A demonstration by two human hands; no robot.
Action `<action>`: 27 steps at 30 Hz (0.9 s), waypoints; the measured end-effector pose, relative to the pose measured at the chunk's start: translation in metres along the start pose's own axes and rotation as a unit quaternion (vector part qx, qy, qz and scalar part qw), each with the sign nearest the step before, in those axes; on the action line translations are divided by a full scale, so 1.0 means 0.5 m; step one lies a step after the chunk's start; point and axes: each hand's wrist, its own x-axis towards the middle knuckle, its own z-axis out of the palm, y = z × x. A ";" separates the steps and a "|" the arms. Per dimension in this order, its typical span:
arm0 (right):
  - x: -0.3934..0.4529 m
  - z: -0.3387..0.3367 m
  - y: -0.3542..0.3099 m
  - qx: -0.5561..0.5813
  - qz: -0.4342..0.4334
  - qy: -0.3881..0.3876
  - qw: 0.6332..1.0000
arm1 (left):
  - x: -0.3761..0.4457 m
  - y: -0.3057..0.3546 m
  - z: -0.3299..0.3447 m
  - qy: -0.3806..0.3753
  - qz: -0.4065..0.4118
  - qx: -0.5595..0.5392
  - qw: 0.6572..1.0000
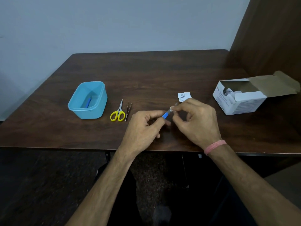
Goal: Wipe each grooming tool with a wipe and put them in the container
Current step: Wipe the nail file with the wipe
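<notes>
On the dark brown wooden table (pixel 162 70), the left hand (pixel 143 126) pinched the blue handle of a small metal grooming tool (pixel 166 114), while the right hand (pixel 197 121) pinched a small white wipe (pixel 171 109) around the tool's metal end. To the left stood a light blue plastic container (pixel 99 101) with another blue-handled tool (pixel 89 102) lying inside. Just right of it lay yellow-handled scissors (pixel 118 112), and slim metal tweezers (pixel 128 108) beside them. A torn white wipe wrapper (pixel 184 96) lay just beyond the hands. At far right sat an open white cardboard box of swabs (pixel 242 101).
</notes>
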 end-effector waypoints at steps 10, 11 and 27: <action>-0.010 -0.005 -0.003 0.008 -0.058 -0.034 0.998 | 0.002 -0.008 0.003 0.006 0.008 0.010 1.000; -0.009 -0.004 -0.002 -0.004 -0.049 -0.024 0.999 | 0.002 -0.007 0.004 0.006 0.004 0.005 1.000; -0.003 -0.011 -0.008 0.012 -0.016 -0.025 0.999 | 0.004 -0.007 0.002 0.027 0.006 -0.023 0.999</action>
